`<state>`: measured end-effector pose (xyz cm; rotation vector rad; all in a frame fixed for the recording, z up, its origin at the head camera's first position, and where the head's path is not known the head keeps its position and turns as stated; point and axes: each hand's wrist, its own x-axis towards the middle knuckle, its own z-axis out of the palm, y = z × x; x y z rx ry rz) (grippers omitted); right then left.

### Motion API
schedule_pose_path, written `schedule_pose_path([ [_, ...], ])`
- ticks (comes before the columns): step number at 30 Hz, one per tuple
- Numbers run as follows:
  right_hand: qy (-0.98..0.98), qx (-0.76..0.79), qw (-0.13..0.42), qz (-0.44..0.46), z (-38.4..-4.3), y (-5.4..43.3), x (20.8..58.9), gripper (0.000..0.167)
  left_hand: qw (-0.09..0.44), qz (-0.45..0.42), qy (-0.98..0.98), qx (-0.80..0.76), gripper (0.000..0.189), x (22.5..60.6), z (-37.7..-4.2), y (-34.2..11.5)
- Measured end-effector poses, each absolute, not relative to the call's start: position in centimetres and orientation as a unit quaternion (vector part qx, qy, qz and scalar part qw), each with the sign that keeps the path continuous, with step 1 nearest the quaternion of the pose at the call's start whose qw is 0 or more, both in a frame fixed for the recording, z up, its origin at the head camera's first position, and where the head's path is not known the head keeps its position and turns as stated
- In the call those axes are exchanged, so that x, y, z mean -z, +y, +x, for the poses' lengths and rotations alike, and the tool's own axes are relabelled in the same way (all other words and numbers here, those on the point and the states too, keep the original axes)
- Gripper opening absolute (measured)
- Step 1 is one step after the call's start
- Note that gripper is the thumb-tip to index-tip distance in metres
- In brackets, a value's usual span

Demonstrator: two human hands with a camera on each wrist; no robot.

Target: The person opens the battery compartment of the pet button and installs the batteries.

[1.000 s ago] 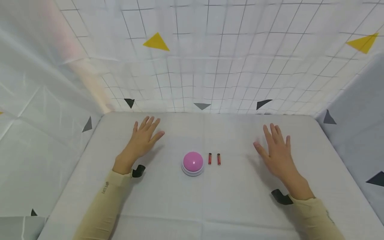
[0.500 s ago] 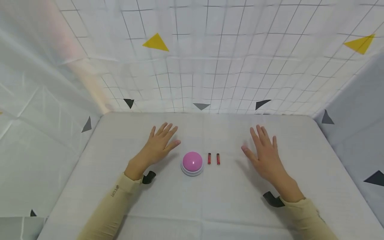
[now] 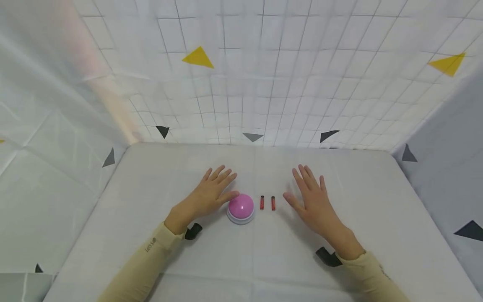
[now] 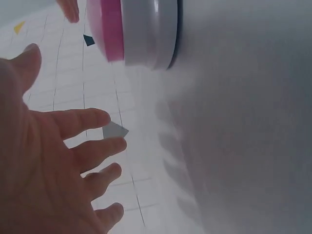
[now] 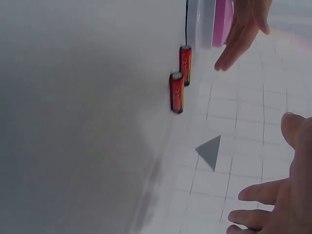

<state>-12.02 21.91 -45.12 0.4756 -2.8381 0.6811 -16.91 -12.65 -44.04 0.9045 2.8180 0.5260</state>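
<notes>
Near the middle of the bench [image 3: 271, 251], a pink dome button [image 3: 241, 206] on a round, pale base, dome facing up. Just to its right, lying flat side by side with a narrow gap between, a first red battery [image 3: 262, 202] and a second red battery [image 3: 273, 203], both pointing away from the person.

To the left, held above the bench with a shadow beneath, the left hand [image 3: 211, 197]: fingers spread, nothing gripped, thumb overlapping the dome's edge from overhead yet apart from it in the left wrist view. Near the second battery, on its right, the right hand [image 3: 315, 205]: fingers likewise spread, thumb toward the batteries without touching.

On both forearms, tan sleeves [image 3: 139, 268], with a black fitting [image 3: 194, 231] at the left cuff and another at the right. Behind, a white gridded sheet [image 3: 256, 90] with yellow and dark triangles.
</notes>
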Motion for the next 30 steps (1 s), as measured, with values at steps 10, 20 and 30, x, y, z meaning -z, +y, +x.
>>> schedule_pose_path([
  [10,-0.955,-0.217,0.045,0.195,-11.3,17.9,45.3,0.081,0.087,0.347,0.919,-0.164,0.077,45.1,-15.9,-11.2],
  [20,-0.942,-0.201,0.080,0.255,-11.1,15.6,45.4,0.068,0.134,0.337,0.916,-0.173,0.077,44.8,-15.4,-10.9],
  [30,-0.935,-0.203,0.058,0.283,-11.0,14.7,46.2,0.082,0.117,0.342,0.918,-0.160,0.079,44.1,-14.7,-10.8],
])
